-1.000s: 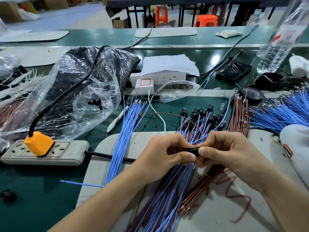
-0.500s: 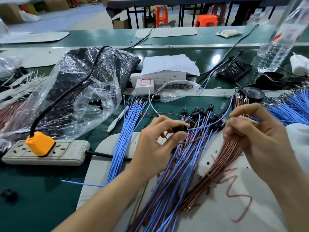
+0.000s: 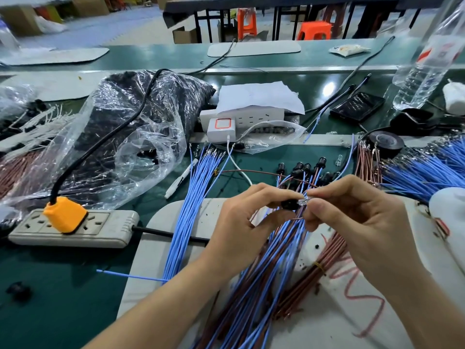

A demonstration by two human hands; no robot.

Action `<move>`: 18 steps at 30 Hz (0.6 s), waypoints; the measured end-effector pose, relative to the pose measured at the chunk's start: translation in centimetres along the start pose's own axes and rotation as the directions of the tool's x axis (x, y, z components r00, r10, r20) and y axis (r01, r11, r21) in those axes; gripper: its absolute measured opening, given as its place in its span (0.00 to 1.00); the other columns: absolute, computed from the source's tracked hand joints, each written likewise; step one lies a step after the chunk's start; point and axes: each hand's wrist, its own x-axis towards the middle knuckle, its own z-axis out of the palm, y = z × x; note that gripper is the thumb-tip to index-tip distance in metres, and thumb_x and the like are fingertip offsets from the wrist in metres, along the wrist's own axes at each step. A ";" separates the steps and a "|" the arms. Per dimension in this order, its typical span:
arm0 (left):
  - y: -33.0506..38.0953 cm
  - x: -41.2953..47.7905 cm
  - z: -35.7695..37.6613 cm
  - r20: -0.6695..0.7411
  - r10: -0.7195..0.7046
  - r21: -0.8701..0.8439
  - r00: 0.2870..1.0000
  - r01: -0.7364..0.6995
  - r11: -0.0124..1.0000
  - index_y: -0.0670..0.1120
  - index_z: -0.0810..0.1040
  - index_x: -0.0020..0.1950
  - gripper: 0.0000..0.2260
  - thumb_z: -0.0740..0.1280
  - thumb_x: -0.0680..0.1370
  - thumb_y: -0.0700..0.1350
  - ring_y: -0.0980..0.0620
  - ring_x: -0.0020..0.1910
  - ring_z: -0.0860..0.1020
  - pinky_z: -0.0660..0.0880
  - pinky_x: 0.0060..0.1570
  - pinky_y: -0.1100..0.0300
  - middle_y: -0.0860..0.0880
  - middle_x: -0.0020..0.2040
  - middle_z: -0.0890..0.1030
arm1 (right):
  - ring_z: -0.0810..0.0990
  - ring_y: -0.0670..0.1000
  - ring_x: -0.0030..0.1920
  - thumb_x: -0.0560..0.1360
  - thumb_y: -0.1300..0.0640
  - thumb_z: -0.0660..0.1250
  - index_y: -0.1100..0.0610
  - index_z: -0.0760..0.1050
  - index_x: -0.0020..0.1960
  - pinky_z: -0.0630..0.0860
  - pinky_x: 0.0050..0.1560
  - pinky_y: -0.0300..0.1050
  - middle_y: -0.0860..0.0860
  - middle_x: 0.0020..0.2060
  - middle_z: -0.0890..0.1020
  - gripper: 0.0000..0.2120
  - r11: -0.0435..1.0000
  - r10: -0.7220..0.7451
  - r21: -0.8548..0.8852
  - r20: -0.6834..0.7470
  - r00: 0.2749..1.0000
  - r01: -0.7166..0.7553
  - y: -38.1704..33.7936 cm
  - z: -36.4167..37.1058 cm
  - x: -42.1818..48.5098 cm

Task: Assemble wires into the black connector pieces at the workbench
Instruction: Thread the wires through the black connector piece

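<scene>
Over the blue and brown wires (image 3: 271,273) on the pale mat (image 3: 161,248) by the surface's (image 3: 50,285) front edge, the left hand (image 3: 241,222) has its grip pinched on a black connector piece (image 3: 289,204) — just beside it, the right hand (image 3: 352,222) has its grip clamped on a small clear part (image 3: 303,202).

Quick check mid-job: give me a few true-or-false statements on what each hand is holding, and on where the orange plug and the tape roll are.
1. The left hand grips a black connector piece. True.
2. The right hand lies flat and empty. False: it is raised and pinches a small clear part right next to the black connector piece.
3. The orange plug sits in the grey power strip. True.
4. The black tape roll lies beside the orange plug. False: it lies far to the right, by the brown wire ends.
</scene>
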 end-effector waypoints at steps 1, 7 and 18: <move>0.0 0.0 0.0 -0.001 0.002 -0.001 1.000 -0.002 1.000 0.43 0.81 0.55 0.12 0.70 0.73 0.36 0.51 0.47 0.80 0.77 0.51 0.56 0.48 0.48 0.82 | 0.81 0.49 0.29 0.65 0.59 0.70 0.62 0.79 0.41 0.79 0.35 0.36 0.54 0.30 0.83 0.08 1.000 0.004 0.004 0.006 1.000 -0.004 0.0 0.1 0.0; -0.1 0.0 -0.1 -0.008 0.016 0.042 1.000 -0.016 0.999 0.40 0.81 0.55 0.12 0.71 0.72 0.33 0.54 0.45 0.79 0.75 0.49 0.63 0.47 0.46 0.81 | 0.83 0.45 0.32 0.67 0.60 0.71 0.55 0.81 0.41 0.78 0.37 0.32 0.49 0.33 0.84 0.04 0.994 -0.028 -0.100 0.041 0.999 0.032 0.5 -0.1 -0.1; -0.4 0.1 -0.4 0.073 0.041 0.258 0.996 -0.059 0.964 0.40 0.82 0.54 0.11 0.70 0.73 0.40 0.52 0.41 0.77 0.74 0.43 0.59 0.44 0.42 0.79 | 0.83 0.42 0.34 0.67 0.64 0.75 0.54 0.81 0.40 0.77 0.39 0.30 0.43 0.35 0.84 0.07 0.864 -0.025 -0.494 0.147 0.989 0.095 1.0 -1.2 0.2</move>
